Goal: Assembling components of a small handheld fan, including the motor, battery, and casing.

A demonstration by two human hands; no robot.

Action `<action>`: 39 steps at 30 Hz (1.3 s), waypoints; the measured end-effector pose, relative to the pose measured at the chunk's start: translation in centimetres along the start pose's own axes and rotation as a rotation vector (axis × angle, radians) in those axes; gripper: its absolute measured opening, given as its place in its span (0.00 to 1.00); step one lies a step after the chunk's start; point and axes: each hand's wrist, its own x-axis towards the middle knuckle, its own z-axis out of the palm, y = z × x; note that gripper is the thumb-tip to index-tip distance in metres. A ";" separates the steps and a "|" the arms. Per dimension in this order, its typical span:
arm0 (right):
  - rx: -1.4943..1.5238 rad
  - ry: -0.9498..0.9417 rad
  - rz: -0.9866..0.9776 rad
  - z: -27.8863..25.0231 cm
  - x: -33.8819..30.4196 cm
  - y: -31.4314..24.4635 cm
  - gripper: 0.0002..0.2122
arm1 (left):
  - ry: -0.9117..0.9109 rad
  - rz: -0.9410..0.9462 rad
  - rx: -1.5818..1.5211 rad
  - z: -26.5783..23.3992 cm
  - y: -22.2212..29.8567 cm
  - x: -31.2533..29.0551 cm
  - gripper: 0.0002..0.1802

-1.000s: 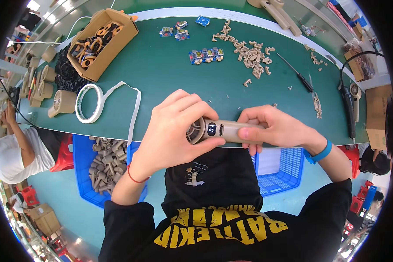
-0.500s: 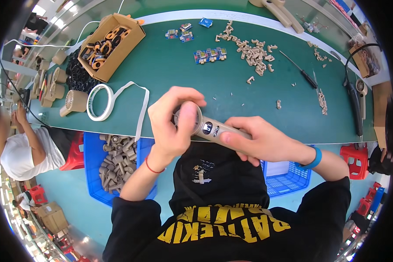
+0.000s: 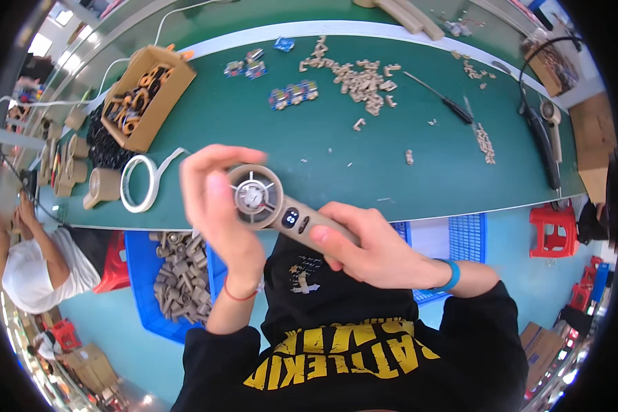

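A beige handheld fan (image 3: 257,197) is held above the table's near edge, its round grille facing up and a small display lit on its handle. My right hand (image 3: 378,250) is wrapped around the handle, thumb lying near the button below the display. Beside the fan's head is my left hand (image 3: 221,216), slightly blurred, with thumb and fingers apart. Whether its fingertips touch the rim I cannot tell. A roll of white tape (image 3: 126,196) lies left of my left hand, its loose strip running toward the hand.
An open carton (image 3: 156,113) of orange and black rings stands back left. Small beige parts (image 3: 364,86), circuit modules (image 3: 294,95) and a screwdriver (image 3: 453,106) lie on the green table (image 3: 240,130). Blue crates (image 3: 141,275) sit below its edge. A co-worker (image 3: 41,254) sits left.
My left hand has come off the fan's head and moved left, its fingers spreading. The fan has swung left with its grille now uncovered, and its display reading has changed. The head view has shifted.
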 end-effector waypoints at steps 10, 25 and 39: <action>-0.173 0.332 -0.600 2.9 1.0 2.1 0.16 | -0.365 -0.447 -0.405 0.7 1.9 -5.3 0.25; -0.623 0.750 -0.324 -7.2 -0.7 1.7 0.08 | -0.360 -0.648 -0.415 1.4 1.4 -2.9 0.12; 0.565 0.236 -0.441 -2.5 2.6 0.9 0.14 | -0.551 -0.605 -0.584 1.5 -1.4 -2.1 0.27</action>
